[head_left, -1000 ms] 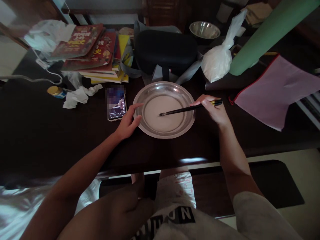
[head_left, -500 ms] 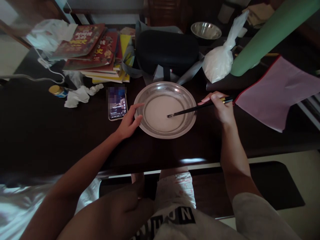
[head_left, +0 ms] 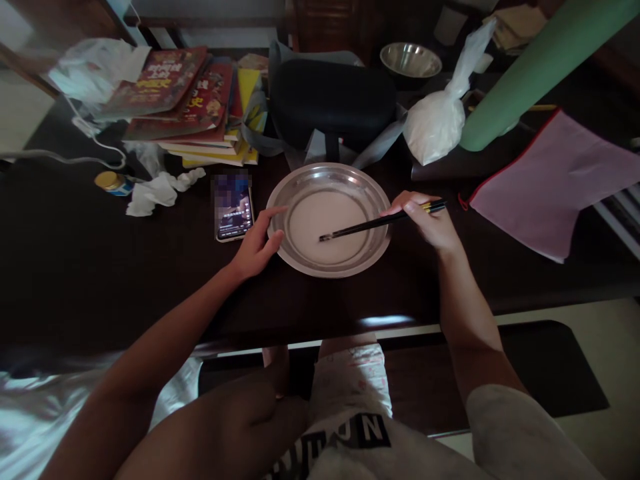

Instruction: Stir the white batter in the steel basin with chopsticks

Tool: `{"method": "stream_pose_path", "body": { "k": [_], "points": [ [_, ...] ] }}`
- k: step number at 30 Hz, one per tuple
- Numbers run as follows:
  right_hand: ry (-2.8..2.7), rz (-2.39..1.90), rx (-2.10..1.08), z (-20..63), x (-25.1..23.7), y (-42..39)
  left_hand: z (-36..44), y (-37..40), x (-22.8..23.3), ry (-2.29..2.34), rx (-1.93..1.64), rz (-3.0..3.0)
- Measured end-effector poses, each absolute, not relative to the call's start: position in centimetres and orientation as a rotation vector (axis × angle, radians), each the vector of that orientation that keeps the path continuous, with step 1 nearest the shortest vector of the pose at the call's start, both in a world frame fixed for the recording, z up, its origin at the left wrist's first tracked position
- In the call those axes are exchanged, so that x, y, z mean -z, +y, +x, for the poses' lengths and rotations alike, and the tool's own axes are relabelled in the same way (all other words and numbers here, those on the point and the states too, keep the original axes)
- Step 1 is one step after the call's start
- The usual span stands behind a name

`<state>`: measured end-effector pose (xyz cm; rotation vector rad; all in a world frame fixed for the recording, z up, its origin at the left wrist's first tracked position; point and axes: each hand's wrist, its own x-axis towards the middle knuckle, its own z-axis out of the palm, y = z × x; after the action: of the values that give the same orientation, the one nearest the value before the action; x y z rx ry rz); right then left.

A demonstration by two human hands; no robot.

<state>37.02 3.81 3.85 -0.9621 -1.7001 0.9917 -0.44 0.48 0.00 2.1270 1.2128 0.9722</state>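
Observation:
A round stainless steel basin (head_left: 329,269) sits on the dark table, with a whitish, flat-looking content (head_left: 325,213) in its bottom. At its left rim is my left hand (head_left: 257,243), with fingers over the edge and the thumb against the side, gripping it. My right hand (head_left: 425,217), at the basin's right rim, is closed around black chopsticks (head_left: 370,224) with gold bands near the top. Their tips, held close together and coated with something white, touch the whitish content near the middle.
Left of the basin lies a lit phone (head_left: 233,207), beside crumpled tissue (head_left: 153,193) and a small jar (head_left: 113,182). Behind stand stacked books (head_left: 180,100), a black case (head_left: 333,97), a tied bag of white powder (head_left: 435,127), a green cylinder (head_left: 540,73) and another metal bowl (head_left: 411,60). A pink cloth-like sheet (head_left: 555,180) lies right.
My right hand has moved left and slightly down with the chopsticks, and their tips have shifted left within the basin. My left hand stays at the rim.

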Motion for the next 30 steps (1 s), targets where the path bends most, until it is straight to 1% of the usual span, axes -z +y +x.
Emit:
{"method": "stream_pose_path", "body": {
  "k": [6,11,16,21,26,30],
  "points": [
    [-1.573,-1.015,-0.927,37.15,-4.12,3.73,-0.39,0.40,-0.08,1.214,-0.966,2.121],
    [-1.717,-0.987,-1.004,36.81,-4.23,3.60,-0.37,0.45,-0.15,1.220,-0.965,2.120],
    [-1.587,-1.045,-0.926,36.95,-4.36,3.61,-0.40,0.47,-0.16,1.227,-0.956,2.123],
    [-1.702,-1.003,-1.016,36.85,-4.26,3.65,-0.45,0.54,0.01,1.222,-0.963,2.116],
    [-1.583,-1.036,-0.932,37.06,-4.12,3.79,-0.45,0.53,0.03,1.216,-0.971,2.126],
    [-1.659,-1.015,-0.977,37.04,-3.99,3.82,-0.38,0.44,-0.13,1.226,-0.963,2.113]
  ]
}}
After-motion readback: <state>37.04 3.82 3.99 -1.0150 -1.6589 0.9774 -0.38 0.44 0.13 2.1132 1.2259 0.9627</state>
